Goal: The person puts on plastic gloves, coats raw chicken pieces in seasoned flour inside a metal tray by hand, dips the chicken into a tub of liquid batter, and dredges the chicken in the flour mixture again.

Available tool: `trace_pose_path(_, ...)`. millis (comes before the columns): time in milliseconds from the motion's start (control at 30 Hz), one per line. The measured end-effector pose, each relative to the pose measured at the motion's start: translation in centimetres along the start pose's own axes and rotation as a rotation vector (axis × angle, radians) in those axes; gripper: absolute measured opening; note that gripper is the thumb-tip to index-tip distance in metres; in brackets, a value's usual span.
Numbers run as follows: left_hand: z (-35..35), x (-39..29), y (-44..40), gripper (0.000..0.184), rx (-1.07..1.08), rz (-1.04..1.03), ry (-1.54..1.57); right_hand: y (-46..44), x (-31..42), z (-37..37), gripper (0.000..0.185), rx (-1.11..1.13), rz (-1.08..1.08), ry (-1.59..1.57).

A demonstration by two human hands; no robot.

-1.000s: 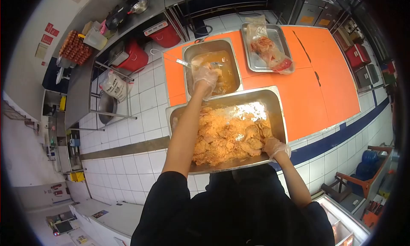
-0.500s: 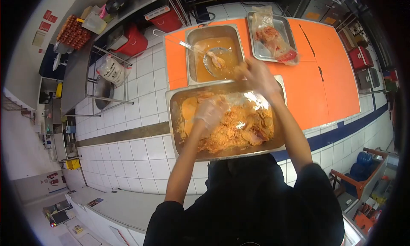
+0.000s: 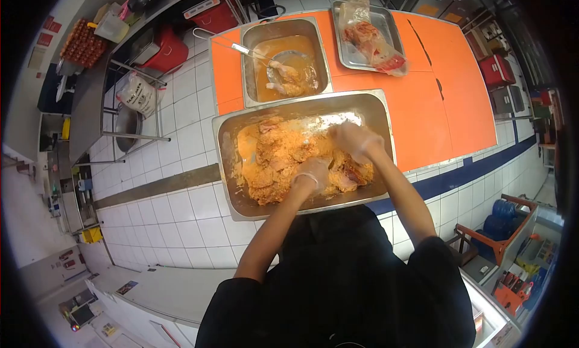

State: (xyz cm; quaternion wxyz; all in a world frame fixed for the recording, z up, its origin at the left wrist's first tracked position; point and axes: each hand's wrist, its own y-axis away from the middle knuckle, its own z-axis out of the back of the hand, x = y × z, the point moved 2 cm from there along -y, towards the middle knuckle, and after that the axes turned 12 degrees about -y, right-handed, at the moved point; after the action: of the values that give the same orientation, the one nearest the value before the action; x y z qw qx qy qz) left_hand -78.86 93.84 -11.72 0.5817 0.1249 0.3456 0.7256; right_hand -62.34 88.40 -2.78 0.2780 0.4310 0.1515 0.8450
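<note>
A large steel pan (image 3: 225, 194) holds orange breading with several coated chicken pieces (image 3: 268, 182) gathered in its left and middle part. My left hand (image 3: 312, 174), in a clear plastic glove, reaches down into the breading right of the middle; its fingers are buried or hidden. Farther right, my right hand (image 3: 357, 141), also gloved, is low over the breading and smeared by motion. Whether either hand grips a piece does not show. Behind stands a smaller steel pan (image 3: 248, 82) of orange liquid, where a long-handled strainer (image 3: 242, 49) lies with raw chicken pieces (image 3: 286, 79) on it.
On the orange table (image 3: 416, 106), a metal tray (image 3: 395, 37) holds raw meat in a plastic bag (image 3: 368, 37). A steel side table (image 3: 90, 106) stands at the left, with egg trays (image 3: 87, 43) behind it and a white sack (image 3: 137, 94) beneath.
My right hand has come from the liquid pan's edge down over the breading. My left hand has moved right and nearer me. More chicken now shows at the strainer, and the view has shifted.
</note>
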Motion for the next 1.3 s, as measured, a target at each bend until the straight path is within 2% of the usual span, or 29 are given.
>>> trace_pose_path(33, -0.1, 0.4, 0.0, 0.043, 0.000, -0.003, -0.011, 1.7, -1.6, -1.4, 0.029, 0.164, -0.187, 0.084)
trace_pose_path(100, -0.3, 0.4, 0.5, 0.037, -0.121, -0.080, 0.017, 4.5, -6.9, -5.4, 0.029, 0.158, 0.007, 0.355)
trace_pose_path(133, -0.3, 0.4, 0.5, 0.037, -0.122, -0.084, 0.010, 5.5, -7.5, -6.9, 0.029, 0.151, 0.005, 0.351)
trace_pose_path(200, 0.0, 0.3, 0.3, 0.030, -0.199, -0.133, 0.169, 6.9, -8.1, -7.8, 0.027, -0.161, 0.058, 0.023)
trace_pose_path(300, 0.1, -0.1, -0.7, 0.027, -0.131, -0.027, 0.324, 7.3, -6.6, -8.3, 0.025, -0.211, 0.039, 0.108)
trace_pose_path(333, 0.4, -0.4, -0.4, 0.027, -0.124, -0.027, 0.317, 6.4, -8.1, -9.4, 0.025, -0.213, 0.037, 0.098)
trace_pose_path(400, 1.6, -0.5, 0.5, 0.027, -0.112, -0.003, 0.609, 2.5, -12.6, -11.7, 0.024, -0.133, 0.005, 0.321)
trace_pose_path(433, -0.2, 0.7, -0.5, 0.027, -0.114, 0.011, 0.609, 2.2, -12.2, -10.9, 0.024, -0.128, 0.018, 0.318)
trace_pose_path(467, -3.2, 2.6, -2.5, 0.027, -0.162, -0.122, 0.963, 2.4, -11.0, -9.0, 0.020, -0.167, 0.075, 0.253)
trace_pose_path(500, -3.4, 3.2, -2.1, 0.027, -0.194, -0.184, 1.147, 2.9, -9.7, -7.0, 0.017, -0.202, 0.130, 0.191)
trace_pose_path(533, -3.5, 3.9, -1.6, 0.028, -0.217, -0.256, 1.329, 3.7, -8.4, -5.2, 0.006, -0.314, 0.167, -0.164)
trace_pose_path(567, 0.0, 4.5, 2.2, 0.028, -0.433, -0.210, 1.135, 4.5, -7.6, -4.0, 0.006, -0.304, 0.165, -0.160)
trace_pose_path(600, 2.8, 5.3, 5.3, 0.028, -0.637, -0.163, 0.929, 5.2, -7.1, -2.7, 0.008, -0.403, 0.159, -0.308)
trace_pose_path(633, 3.5, 6.7, 7.0, 0.029, -0.649, 0.014, 0.819, 5.6, -7.0, -2.0, 0.014, -0.502, 0.153, -0.455)
trace_pose_path(667, 4.0, 8.1, 8.4, 0.033, -0.655, 0.191, 0.704, 5.4, -7.9, -2.0, 0.013, -0.658, 0.323, -0.430)
trace_pose_path(700, 4.9, 9.1, 9.8, 0.033, -0.659, 0.197, 0.710, 5.7, -7.5, -1.4, 0.013, -0.650, 0.327, -0.426)
trace_pose_path(767, 6.3, 10.5, 12.2, 0.042, -0.400, 0.524, 0.554, 6.6, -6.8, -0.5, 0.014, -0.572, -0.021, -0.647)
trace_pose_path(800, 7.2, 10.1, 13.0, 0.042, -0.401, 0.528, 0.556, 6.5, -6.7, -0.8, 0.014, -0.569, -0.019, -0.646)
trace_pose_path(833, 7.9, 9.3, 13.4, 0.056, -0.197, 0.362, 0.280, 6.2, -6.0, -1.2, 0.013, -0.438, -0.018, -0.531)
trace_pose_path(867, 6.9, 8.9, 13.2, 0.063, -0.089, 0.287, 0.142, 5.9, -5.3, -1.5, 0.014, -0.308, -0.015, -0.415)
trace_pose_path(900, 6.0, 8.5, 13.0, 0.071, 0.005, 0.198, 0.008, 5.9, -4.5, -2.1, 0.014, -0.304, -0.011, -0.416)
trace_pose_path(933, 2.9, 8.2, 12.1, 0.082, -0.083, 0.295, 0.042, 6.3, -1.8, -2.8, 0.018, -0.113, -0.064, -0.085)
trace_pose_path(1000, 1.6, 7.3, 11.2, 0.094, -0.173, 0.390, 0.074, 6.7, 0.2, -5.0, 0.024, 0.077, -0.114, 0.245)
trace_pose_path(1067, 2.2, 6.7, 11.2, 0.106, -0.069, 0.502, 0.040, 5.6, -1.3, -8.9, 0.032, 0.238, -0.327, 0.378)
trace_pose_path(1100, 2.3, 7.1, 11.1, 0.106, -0.065, 0.506, 0.041, 4.5, -3.5, -10.7, 0.032, 0.242, -0.324, 0.377)
trace_pose_path(1167, 2.4, 8.4, 10.6, 0.108, -0.058, 0.479, 0.215, 2.4, -8.0, -13.2, 0.031, 0.196, -0.108, 0.431)
trace_pose_path(1300, 1.6, 10.1, 10.6, 0.106, -0.077, 0.417, 0.238, 4.4, -5.4, -5.7, 0.030, 0.240, 0.058, 0.488)
